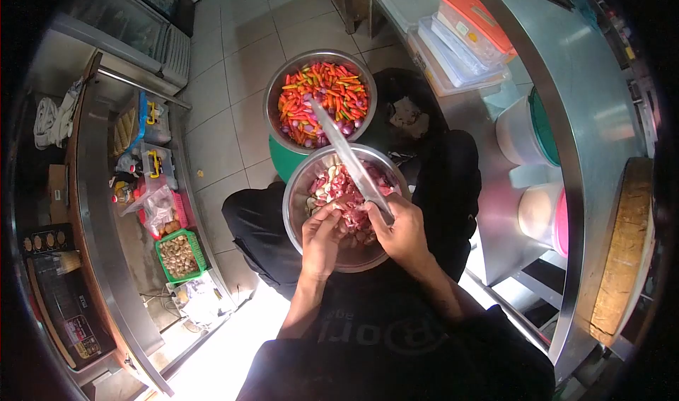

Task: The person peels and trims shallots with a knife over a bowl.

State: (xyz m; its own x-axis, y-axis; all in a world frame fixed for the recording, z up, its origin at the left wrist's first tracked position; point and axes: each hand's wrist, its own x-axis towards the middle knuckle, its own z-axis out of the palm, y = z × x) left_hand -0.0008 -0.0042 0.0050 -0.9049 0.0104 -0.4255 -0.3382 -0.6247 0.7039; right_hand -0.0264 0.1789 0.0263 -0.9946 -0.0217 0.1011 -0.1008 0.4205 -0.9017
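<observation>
My right hand (pixel 403 228) is closed around the handle end of a long knife (pixel 346 153), whose blade points up and away over the near bowl. My left hand (pixel 323 238) has its fingers pinched together over that bowl, close to the right fingertips; what they hold is too small to make out. The near metal bowl (pixel 292 213) rests at my lap and holds reddish and pale cut pieces (pixel 336 185). Beyond it, a second metal bowl (pixel 270 111) is filled with red, orange and green chilies (pixel 339 83) and some purple shallots (pixel 346 127).
A green stool (pixel 281 159) is under the far bowl. On the left shelf are a green basket (pixel 180 254) and bags. Lidded containers (pixel 470 33) and buckets (pixel 520 129) stand on the right shelf, beneath a metal counter (pixel 559 61).
</observation>
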